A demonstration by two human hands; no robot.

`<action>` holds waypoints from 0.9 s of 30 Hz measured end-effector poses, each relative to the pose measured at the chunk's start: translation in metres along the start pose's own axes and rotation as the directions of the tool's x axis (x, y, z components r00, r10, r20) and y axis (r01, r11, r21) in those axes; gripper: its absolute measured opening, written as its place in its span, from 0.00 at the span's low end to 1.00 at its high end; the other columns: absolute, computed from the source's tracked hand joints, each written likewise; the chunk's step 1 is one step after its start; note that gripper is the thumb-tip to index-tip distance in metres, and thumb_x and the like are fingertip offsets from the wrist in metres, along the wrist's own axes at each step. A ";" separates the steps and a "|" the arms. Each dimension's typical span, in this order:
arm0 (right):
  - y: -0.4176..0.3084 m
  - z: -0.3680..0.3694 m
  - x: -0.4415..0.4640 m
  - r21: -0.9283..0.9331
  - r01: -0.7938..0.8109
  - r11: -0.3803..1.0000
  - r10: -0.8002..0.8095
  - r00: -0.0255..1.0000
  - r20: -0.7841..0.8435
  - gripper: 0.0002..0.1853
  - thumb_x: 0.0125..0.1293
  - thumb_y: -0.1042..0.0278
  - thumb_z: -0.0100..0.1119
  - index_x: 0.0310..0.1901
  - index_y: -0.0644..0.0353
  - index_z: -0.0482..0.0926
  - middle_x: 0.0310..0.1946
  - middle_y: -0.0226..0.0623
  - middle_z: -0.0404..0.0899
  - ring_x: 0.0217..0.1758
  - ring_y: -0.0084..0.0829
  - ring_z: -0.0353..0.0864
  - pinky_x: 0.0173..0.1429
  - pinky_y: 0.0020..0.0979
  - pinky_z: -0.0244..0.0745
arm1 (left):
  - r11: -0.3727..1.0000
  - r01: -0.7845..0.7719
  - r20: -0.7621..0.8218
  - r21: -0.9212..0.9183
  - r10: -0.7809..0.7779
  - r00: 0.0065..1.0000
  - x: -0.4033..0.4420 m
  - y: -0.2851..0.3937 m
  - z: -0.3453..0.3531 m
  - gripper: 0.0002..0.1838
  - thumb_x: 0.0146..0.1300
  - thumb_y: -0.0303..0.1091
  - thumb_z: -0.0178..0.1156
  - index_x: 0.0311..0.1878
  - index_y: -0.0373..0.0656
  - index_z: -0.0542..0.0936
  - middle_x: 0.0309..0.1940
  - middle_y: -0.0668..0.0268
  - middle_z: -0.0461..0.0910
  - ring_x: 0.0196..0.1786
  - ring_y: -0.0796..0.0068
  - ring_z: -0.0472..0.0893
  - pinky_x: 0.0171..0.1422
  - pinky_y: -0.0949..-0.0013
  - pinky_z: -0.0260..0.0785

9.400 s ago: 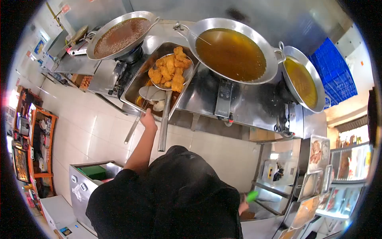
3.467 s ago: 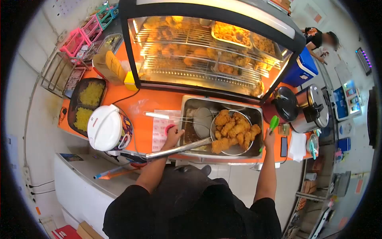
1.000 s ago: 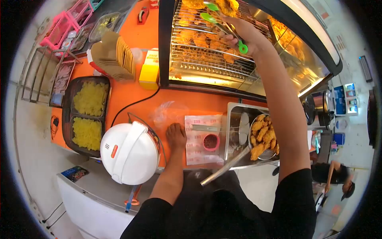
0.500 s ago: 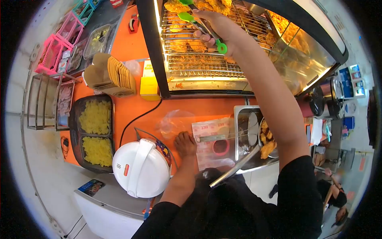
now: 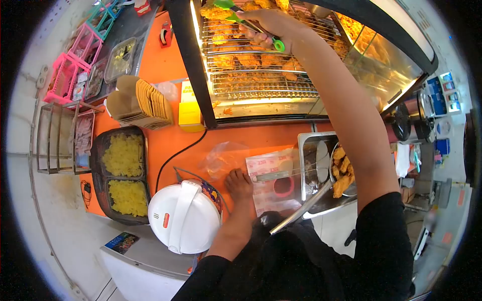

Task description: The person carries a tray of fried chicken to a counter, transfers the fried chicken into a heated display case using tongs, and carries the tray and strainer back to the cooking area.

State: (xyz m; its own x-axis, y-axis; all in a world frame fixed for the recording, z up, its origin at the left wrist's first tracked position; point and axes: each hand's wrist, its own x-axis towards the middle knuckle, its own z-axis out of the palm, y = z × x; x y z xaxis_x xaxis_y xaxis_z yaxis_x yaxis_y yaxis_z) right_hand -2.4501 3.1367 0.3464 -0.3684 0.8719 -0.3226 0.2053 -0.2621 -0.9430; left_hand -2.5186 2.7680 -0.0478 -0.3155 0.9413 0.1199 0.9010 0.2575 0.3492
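My right hand [image 5: 273, 27] is wrapped around a pair of green-tipped tongs [image 5: 277, 45] inside the lit food warmer. The tips reach a piece of fried chicken [image 5: 215, 11] at the upper left of the wire rack [image 5: 296, 93]; whether they pinch it is unclear. More fried pieces lie on the rack beneath my hand. Palm down, my left hand [image 5: 238, 184] rests on the orange counter [image 5: 201, 173] with its fingers stretched out, holding nothing. Beside it are a clear plastic bag [image 5: 223, 155] and printed paper wrappers [image 5: 261, 163].
A white rice cooker [image 5: 185, 219] and a black tray of yellow rice [image 5: 95, 188] stand left. Right of the wrappers, a steel pan [image 5: 302, 150] carries a long-handled strainer [image 5: 304, 208] with fried pieces [image 5: 343, 173]. Paper pouches [image 5: 150, 103] and a yellow box [image 5: 191, 118] sit by the warmer.
My right hand has moved slightly up and left with the tongs, whose tips now reach the chicken. My left hand stays on the counter. A person at the far right has gone from view.
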 end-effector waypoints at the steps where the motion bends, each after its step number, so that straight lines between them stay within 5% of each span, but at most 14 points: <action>1: 0.002 0.003 0.001 0.020 0.012 1.000 -0.012 1.000 -0.011 0.19 0.76 0.51 0.61 0.42 0.61 0.77 0.22 0.24 0.69 0.15 0.10 0.60 0.15 0.15 0.56 | 1.000 0.014 0.048 -0.003 -0.013 0.999 -0.001 -0.001 0.001 0.12 0.66 0.40 0.58 0.47 0.44 0.77 0.49 0.56 0.77 0.51 0.53 0.76 0.58 0.48 0.67; 4: 0.008 0.013 -0.003 0.092 0.042 0.995 -0.037 0.998 -0.057 0.18 0.77 0.52 0.60 0.43 0.61 0.77 0.23 0.23 0.69 0.16 0.10 0.59 0.15 0.15 0.56 | 0.999 0.042 0.144 0.000 -0.042 0.989 -0.004 -0.004 0.003 0.13 0.66 0.40 0.58 0.48 0.44 0.77 0.50 0.57 0.77 0.52 0.53 0.76 0.58 0.47 0.67; 12: 0.006 0.000 0.067 0.521 0.161 0.838 -0.181 0.983 -0.013 0.18 0.80 0.54 0.55 0.51 0.64 0.77 0.26 0.28 0.75 0.19 0.11 0.65 0.18 0.16 0.61 | 0.999 0.026 0.052 -0.033 -0.024 0.998 -0.007 -0.014 0.023 0.15 0.66 0.42 0.58 0.50 0.43 0.78 0.52 0.57 0.78 0.55 0.54 0.76 0.60 0.47 0.68; 13: 0.014 -0.014 0.108 0.698 0.000 0.716 -0.119 0.985 0.122 0.19 0.82 0.53 0.50 0.50 0.65 0.76 0.29 0.35 0.77 0.20 0.15 0.68 0.20 0.16 0.65 | 0.998 0.057 0.089 -0.027 -0.055 0.995 -0.005 -0.010 0.015 0.15 0.67 0.42 0.58 0.50 0.43 0.78 0.52 0.57 0.78 0.56 0.54 0.76 0.60 0.47 0.67; 15: 0.017 -0.002 0.124 0.833 -0.027 0.552 -0.108 0.989 0.104 0.20 0.83 0.53 0.46 0.48 0.65 0.76 0.31 0.42 0.78 0.21 0.19 0.69 0.22 0.18 0.69 | 0.996 0.089 0.177 -0.024 -0.084 0.981 0.001 0.000 -0.010 0.15 0.67 0.42 0.58 0.50 0.43 0.78 0.53 0.57 0.78 0.57 0.54 0.76 0.62 0.47 0.67; 17: 0.027 0.008 0.112 0.906 -0.075 0.416 -0.252 0.948 0.194 0.19 0.82 0.53 0.46 0.44 0.64 0.74 0.31 0.46 0.78 0.21 0.21 0.71 0.23 0.22 0.75 | 0.995 0.099 0.198 -0.033 -0.091 0.976 0.003 0.001 -0.010 0.15 0.67 0.41 0.57 0.51 0.43 0.78 0.54 0.56 0.77 0.58 0.54 0.76 0.63 0.48 0.66; 18: 0.027 0.009 0.105 0.879 -0.139 0.456 -0.153 0.961 0.232 0.19 0.82 0.53 0.46 0.42 0.64 0.74 0.30 0.45 0.78 0.20 0.19 0.71 0.20 0.19 0.72 | 0.994 0.105 0.212 -0.032 -0.096 0.973 0.002 0.001 -0.009 0.15 0.68 0.41 0.57 0.51 0.43 0.78 0.54 0.56 0.77 0.58 0.54 0.76 0.63 0.48 0.66; 21: 0.017 0.027 -0.006 0.633 -0.022 0.774 -0.038 0.996 0.081 0.20 0.81 0.51 0.50 0.45 0.63 0.76 0.25 0.36 0.76 0.18 0.16 0.70 0.17 0.18 0.67 | 0.996 0.092 0.139 0.002 -0.092 0.986 -0.003 0.000 0.003 0.15 0.70 0.42 0.56 0.51 0.43 0.78 0.55 0.56 0.77 0.58 0.53 0.75 0.64 0.48 0.65; 23: 0.020 0.020 -0.054 0.195 0.075 0.978 -0.066 0.996 -0.055 0.21 0.80 0.49 0.53 0.47 0.64 0.77 0.24 0.36 0.77 0.18 0.19 0.73 0.18 0.22 0.69 | 0.997 0.080 0.128 0.021 -0.082 0.988 -0.003 0.000 0.005 0.15 0.70 0.42 0.56 0.51 0.43 0.78 0.55 0.56 0.77 0.58 0.53 0.75 0.64 0.48 0.65; 25: 0.027 -0.003 -0.087 -0.452 0.111 0.885 -0.209 0.962 -0.175 0.24 0.77 0.46 0.57 0.49 0.65 0.77 0.24 0.39 0.80 0.19 0.26 0.77 0.20 0.29 0.73 | 0.997 0.067 0.122 0.027 -0.070 0.990 -0.003 -0.001 0.004 0.15 0.70 0.42 0.55 0.51 0.43 0.78 0.54 0.55 0.77 0.58 0.52 0.75 0.64 0.48 0.66; 27: 0.043 -0.040 -0.085 -0.815 0.075 0.574 -0.489 0.830 -0.268 0.27 0.74 0.44 0.60 0.49 0.67 0.76 0.27 0.46 0.83 0.24 0.38 0.83 0.27 0.38 0.78 | 0.998 0.058 0.136 -0.024 -0.055 0.989 -0.001 -0.003 0.002 0.15 0.70 0.42 0.55 0.51 0.43 0.77 0.54 0.55 0.77 0.58 0.52 0.75 0.64 0.48 0.66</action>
State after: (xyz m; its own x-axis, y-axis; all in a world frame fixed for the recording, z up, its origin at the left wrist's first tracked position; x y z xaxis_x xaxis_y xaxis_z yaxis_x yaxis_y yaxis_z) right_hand -2.3732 3.0674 0.3362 -0.1628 0.9628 0.2155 0.8297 0.2518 -0.4981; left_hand -2.5202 2.7669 -0.0503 -0.3208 0.9468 -0.0266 0.8737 0.3066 0.3776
